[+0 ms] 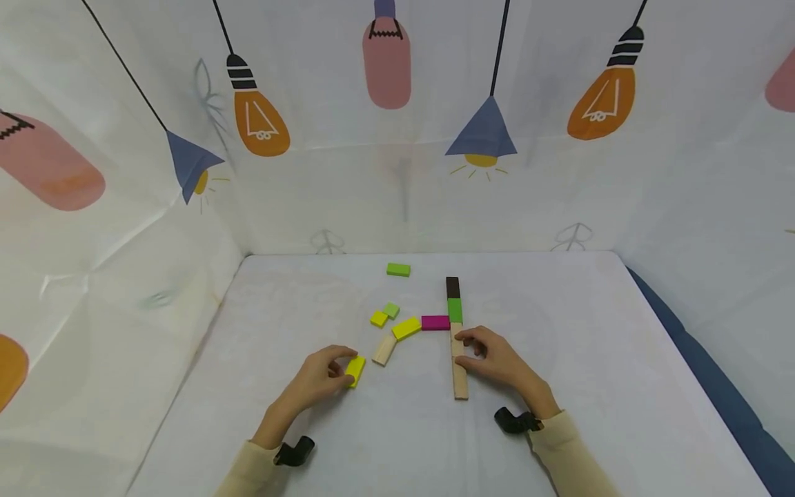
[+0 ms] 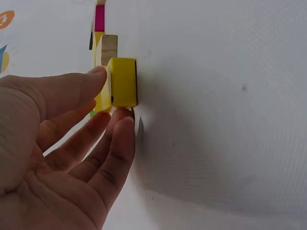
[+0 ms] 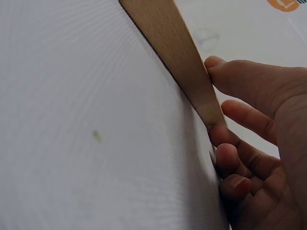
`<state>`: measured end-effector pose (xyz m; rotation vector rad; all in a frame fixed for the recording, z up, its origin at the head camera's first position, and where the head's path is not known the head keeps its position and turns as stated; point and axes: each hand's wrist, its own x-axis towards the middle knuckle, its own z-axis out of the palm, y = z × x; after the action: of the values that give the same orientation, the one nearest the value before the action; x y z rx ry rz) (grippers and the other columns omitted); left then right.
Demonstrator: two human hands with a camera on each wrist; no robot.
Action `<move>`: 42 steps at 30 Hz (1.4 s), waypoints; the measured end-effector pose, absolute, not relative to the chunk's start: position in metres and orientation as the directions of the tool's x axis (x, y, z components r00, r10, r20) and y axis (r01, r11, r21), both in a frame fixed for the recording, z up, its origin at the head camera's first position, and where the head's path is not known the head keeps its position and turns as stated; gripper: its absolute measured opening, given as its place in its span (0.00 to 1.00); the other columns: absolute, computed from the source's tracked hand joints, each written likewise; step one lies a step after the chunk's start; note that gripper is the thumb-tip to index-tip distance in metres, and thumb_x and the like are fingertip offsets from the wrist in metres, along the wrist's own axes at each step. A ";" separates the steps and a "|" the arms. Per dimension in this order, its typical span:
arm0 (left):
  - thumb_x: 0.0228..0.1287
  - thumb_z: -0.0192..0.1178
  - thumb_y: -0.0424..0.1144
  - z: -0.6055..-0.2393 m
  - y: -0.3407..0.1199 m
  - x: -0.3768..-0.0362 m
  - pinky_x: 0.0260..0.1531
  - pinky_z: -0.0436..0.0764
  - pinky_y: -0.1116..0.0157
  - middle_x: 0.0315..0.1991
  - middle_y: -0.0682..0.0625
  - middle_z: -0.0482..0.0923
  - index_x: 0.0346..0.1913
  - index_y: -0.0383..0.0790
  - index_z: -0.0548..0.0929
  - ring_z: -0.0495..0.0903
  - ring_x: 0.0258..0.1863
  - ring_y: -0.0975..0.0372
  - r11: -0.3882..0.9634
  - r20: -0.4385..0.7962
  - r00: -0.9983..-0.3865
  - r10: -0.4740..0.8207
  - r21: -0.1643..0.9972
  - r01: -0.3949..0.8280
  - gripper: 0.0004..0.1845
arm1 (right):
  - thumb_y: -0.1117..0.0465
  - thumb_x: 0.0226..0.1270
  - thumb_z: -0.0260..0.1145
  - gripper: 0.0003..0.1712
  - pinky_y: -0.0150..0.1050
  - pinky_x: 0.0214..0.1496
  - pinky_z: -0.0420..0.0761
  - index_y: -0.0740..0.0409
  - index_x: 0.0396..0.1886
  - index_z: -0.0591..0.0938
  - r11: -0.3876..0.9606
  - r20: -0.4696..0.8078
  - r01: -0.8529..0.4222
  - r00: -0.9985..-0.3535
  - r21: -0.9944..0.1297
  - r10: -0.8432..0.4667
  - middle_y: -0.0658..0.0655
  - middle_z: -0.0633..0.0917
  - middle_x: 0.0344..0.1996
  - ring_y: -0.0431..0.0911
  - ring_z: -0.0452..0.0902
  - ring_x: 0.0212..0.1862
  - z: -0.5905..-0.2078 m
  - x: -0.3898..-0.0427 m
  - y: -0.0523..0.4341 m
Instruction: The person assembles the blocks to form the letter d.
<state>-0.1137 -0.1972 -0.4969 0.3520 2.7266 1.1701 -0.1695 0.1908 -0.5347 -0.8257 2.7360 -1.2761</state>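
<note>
My left hand pinches a yellow block between thumb and fingertips, low over the white table. The left wrist view shows this yellow block end-on. With bent fingers, my right hand holds the plain wooden blocks at their right side; the right wrist view shows the thumb and fingertips at the wood. Above them in one straight column are a green block and a dark brown block. A magenta block, a yellow block and a wooden block curve leftward from it.
Small yellow and light green blocks lie corner to corner left of the curve. Farther back is a lone green block. White lamp-printed sheets stand behind the table and at its sides.
</note>
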 end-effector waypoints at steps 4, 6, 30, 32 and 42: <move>0.53 0.69 0.30 -0.498 -0.199 -0.113 0.35 0.79 0.70 0.52 0.49 0.80 0.54 0.43 0.81 0.77 0.34 0.64 0.661 -0.058 -0.950 0.307 0.731 0.169 0.22 | 0.50 0.56 0.74 0.24 0.31 0.36 0.73 0.53 0.51 0.81 0.526 0.210 -0.466 -0.856 -0.712 -0.473 0.46 0.80 0.39 0.42 0.72 0.34 -0.536 -0.170 0.190; 0.53 0.69 0.29 -0.499 -0.200 -0.113 0.36 0.80 0.70 0.55 0.48 0.79 0.54 0.41 0.81 0.78 0.35 0.64 0.656 -0.061 -0.943 0.328 0.733 0.181 0.23 | 0.50 0.56 0.73 0.24 0.31 0.35 0.74 0.53 0.51 0.81 0.522 0.211 -0.468 -0.853 -0.713 -0.477 0.47 0.80 0.39 0.42 0.72 0.34 -0.537 -0.170 0.190; 0.54 0.70 0.33 -0.510 -0.193 -0.107 0.35 0.81 0.71 0.55 0.48 0.78 0.52 0.39 0.84 0.79 0.35 0.68 0.584 -0.025 -0.901 0.433 0.769 0.259 0.20 | 0.50 0.55 0.74 0.25 0.31 0.35 0.73 0.53 0.51 0.81 0.534 0.196 -0.436 -0.873 -0.724 -0.446 0.48 0.80 0.38 0.42 0.72 0.35 -0.535 -0.166 0.192; 0.53 0.71 0.34 -0.510 -0.191 -0.107 0.34 0.81 0.71 0.54 0.48 0.79 0.51 0.39 0.84 0.79 0.35 0.67 0.581 -0.018 -0.901 0.433 0.771 0.263 0.20 | 0.50 0.55 0.74 0.25 0.31 0.36 0.73 0.53 0.51 0.81 0.534 0.192 -0.427 -0.878 -0.730 -0.439 0.47 0.80 0.38 0.42 0.72 0.35 -0.534 -0.166 0.192; 0.52 0.72 0.34 -0.507 -0.184 -0.107 0.32 0.79 0.72 0.51 0.48 0.80 0.50 0.39 0.84 0.79 0.34 0.64 0.596 -0.030 -0.903 0.428 0.760 0.258 0.20 | 0.49 0.56 0.73 0.24 0.31 0.37 0.74 0.51 0.51 0.81 0.543 0.166 -0.401 -0.888 -0.738 -0.429 0.47 0.80 0.39 0.41 0.72 0.36 -0.532 -0.166 0.189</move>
<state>-0.1075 -0.1841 -0.5066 0.5693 2.6151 1.1957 -0.1662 0.1892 -0.5319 -0.7344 2.7294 -1.2907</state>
